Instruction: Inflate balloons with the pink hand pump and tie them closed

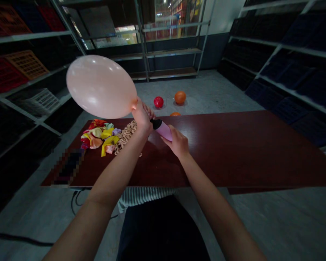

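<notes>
A peach-pink inflated balloon (101,87) bulges up and to the left, its neck pinched in my left hand (142,117). My right hand (177,142) grips a pink hand pump (163,129) with a black nozzle (155,124). The nozzle points at my left hand and sits right next to the balloon's neck, and the fingers hide the exact join. Below my hands, a heap of limp multicoloured balloons (99,137) and a pile of beige beaded string (125,136) lie on the dark red table (233,145).
Inflated red (158,102) and orange (180,97) balloons lie on the grey floor beyond the table, with an orange one (175,114) partly behind its far edge. Metal shelves with crates stand on both sides and ahead. A pixelated dark object (69,166) lies at the table's left end.
</notes>
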Motion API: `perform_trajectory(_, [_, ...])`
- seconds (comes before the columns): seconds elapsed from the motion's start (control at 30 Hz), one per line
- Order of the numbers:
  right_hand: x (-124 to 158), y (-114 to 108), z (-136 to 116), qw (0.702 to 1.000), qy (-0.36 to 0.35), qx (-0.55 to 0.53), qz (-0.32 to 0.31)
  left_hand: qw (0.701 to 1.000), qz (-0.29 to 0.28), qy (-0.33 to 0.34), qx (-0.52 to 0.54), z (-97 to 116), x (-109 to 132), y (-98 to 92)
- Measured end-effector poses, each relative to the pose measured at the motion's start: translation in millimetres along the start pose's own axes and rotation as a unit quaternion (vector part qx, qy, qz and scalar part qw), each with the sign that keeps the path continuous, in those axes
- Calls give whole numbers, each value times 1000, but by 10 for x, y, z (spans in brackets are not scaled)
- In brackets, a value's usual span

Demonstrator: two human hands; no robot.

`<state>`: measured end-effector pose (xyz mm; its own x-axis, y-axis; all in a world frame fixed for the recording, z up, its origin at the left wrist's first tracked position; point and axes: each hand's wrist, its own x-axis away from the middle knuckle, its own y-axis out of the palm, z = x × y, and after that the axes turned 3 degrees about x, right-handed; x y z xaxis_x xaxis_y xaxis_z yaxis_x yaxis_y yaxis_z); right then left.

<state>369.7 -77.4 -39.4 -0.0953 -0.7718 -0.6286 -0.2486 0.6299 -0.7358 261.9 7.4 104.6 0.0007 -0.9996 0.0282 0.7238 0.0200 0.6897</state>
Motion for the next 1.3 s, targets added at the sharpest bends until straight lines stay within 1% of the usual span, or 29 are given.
perform_trajectory(0.1, [-15,-28,-48,1000,-22,7,6,999,10,40,-21,144,-19,-96])
perform_trajectory(0.2, [-16,-57,-91,999,-37,19,8,998,26,54,-20,330,-20,-182])
perform_trajectory(0.37, [7,-67,-110,997,-67,36,19,993,71,93,-16,711,-44,-281])
perform_trajectory(0.53, [15,-63,-115,996,-76,50,26,986,116,118,24,1078,-169,-331])
perform_trajectory(0.63, [12,-58,-123,996,-75,50,26,983,130,124,37,1214,-266,-333])
perform_trajectory(0.73, [7,-49,-120,997,-68,45,10,986,121,115,25,1246,-354,-332])
perform_trajectory(0.87, [4,-30,-95,998,-46,35,-13,995,75,73,6,1174,-451,-330])
perform_trajectory(0.97, [6,-9,-74,999,-30,33,-21,998,52,41,-4,1018,-491,-287])
perform_trajectory(1.03, [6,1,-63,999,-19,32,-24,999,39,22,-8,828,-476,-229])
perform_trajectory(1.2, [-8,-14,-43,999,13,35,-36,1000,11,-25,-8,180,-278,-47])
perform_trajectory(1.27, [-16,-28,-39,998,24,36,-39,999,12,-34,-9,1,-203,2])
perform_trajectory(1.3, [-19,-33,-38,998,28,36,-41,999,13,-36,-11,-48,-180,16])
